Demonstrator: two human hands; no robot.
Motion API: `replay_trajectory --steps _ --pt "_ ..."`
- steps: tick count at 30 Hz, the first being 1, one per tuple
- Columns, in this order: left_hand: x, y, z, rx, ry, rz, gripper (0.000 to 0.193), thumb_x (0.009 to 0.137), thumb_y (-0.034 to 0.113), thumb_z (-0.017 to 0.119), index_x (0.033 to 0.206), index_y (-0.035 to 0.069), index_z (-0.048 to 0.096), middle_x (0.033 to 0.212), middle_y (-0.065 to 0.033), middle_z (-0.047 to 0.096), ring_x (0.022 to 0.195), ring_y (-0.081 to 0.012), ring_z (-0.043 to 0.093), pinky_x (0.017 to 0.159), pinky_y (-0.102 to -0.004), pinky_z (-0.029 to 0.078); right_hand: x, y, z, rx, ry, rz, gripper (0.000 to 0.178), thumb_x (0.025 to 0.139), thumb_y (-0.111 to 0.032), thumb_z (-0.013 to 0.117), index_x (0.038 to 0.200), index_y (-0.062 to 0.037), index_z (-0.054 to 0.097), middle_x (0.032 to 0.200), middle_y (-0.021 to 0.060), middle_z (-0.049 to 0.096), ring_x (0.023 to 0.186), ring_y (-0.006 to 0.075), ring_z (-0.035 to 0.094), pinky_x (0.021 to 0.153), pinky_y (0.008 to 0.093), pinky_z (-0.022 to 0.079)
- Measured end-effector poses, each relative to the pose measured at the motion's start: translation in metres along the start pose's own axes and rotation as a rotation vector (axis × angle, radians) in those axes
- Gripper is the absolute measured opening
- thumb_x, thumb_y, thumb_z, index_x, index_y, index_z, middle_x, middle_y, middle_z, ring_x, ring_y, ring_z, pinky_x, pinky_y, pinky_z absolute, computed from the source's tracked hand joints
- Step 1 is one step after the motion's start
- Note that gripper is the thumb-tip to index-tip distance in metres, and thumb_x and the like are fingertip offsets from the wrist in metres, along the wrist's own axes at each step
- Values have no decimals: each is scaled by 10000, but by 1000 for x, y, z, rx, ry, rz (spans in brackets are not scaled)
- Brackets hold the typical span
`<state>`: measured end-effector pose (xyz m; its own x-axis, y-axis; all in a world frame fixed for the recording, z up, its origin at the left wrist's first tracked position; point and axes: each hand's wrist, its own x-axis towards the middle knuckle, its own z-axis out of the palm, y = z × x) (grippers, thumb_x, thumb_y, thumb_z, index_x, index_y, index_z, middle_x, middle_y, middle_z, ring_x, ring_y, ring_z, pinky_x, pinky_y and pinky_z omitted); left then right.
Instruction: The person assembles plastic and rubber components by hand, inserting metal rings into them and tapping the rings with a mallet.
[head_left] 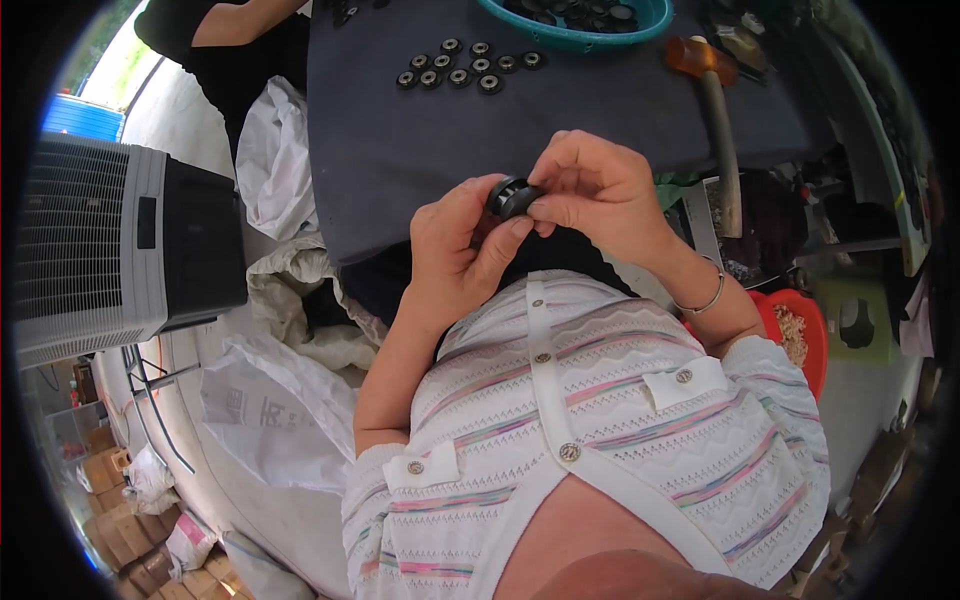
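Above the near edge of the dark cloth-covered table (380,160), I hold a small round black part (514,202) in front of my body. It looks like a wheel or roller of two black discs with a light metal piece showing between them. My left hand (455,245) pinches it from the left with thumb and fingers. From the other side, my right hand (605,195) is closed on its rim. Farther back lie several black round parts with metal ring centres (459,77), set out in loose rows. My fingers hide some of the held part.
A teal basin (590,39) of black parts stands at the far side. A mallet (718,120) with an orange head lies at right, its handle past the table edge. A large grey machine (100,240) and white sacks (275,410) are at left; a red tub (815,335) is at right. Another person's arm (240,22) shows at far left.
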<state>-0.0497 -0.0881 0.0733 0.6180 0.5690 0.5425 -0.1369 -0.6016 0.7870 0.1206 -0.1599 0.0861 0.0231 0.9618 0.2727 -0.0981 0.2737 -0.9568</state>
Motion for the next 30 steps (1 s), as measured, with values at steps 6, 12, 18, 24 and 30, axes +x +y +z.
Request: replay_trajectory --steps 6,12,18,24,30 --pt "1 8 -4 146 -15 76 252 781 76 666 989 -26 568 702 -62 588 523 -133 563 492 -234 428 -1 2 -3 -105 -62 -118 179 769 85 644 927 40 572 850 63 529 698 104 583 588 201 478" --pt "-3 14 -3 99 44 104 235 749 50 664 959 -19 584 689 -52 581 496 -148 533 490 -243 416 -2 1 9 -62 18 -183 244 789 50 640 1025 39 580 928 78 535 858 112 575 668 218 483" --pt "-2 18 -12 300 22 277 183 686 97 685 791 16 560 565 -42 485 426 -183 442 431 -291 350 -6 -2 8 -126 -160 -158 314 810 -71 651 1102 27 588 923 99 584 809 155 618 661 247 493" --pt "1 27 -20 349 -59 402 246 640 207 657 599 64 461 503 -25 390 393 -189 381 395 -299 283 -6 -10 19 -330 -144 -437 327 794 -221 684 996 29 624 825 120 613 662 164 618 565 234 478" --pt "2 37 -15 369 -30 521 292 604 212 635 533 84 383 487 -9 335 374 -161 333 381 -282 238 -12 -13 18 -198 -195 -431 336 780 -277 706 912 25 639 780 119 615 586 143 566 484 226 411"
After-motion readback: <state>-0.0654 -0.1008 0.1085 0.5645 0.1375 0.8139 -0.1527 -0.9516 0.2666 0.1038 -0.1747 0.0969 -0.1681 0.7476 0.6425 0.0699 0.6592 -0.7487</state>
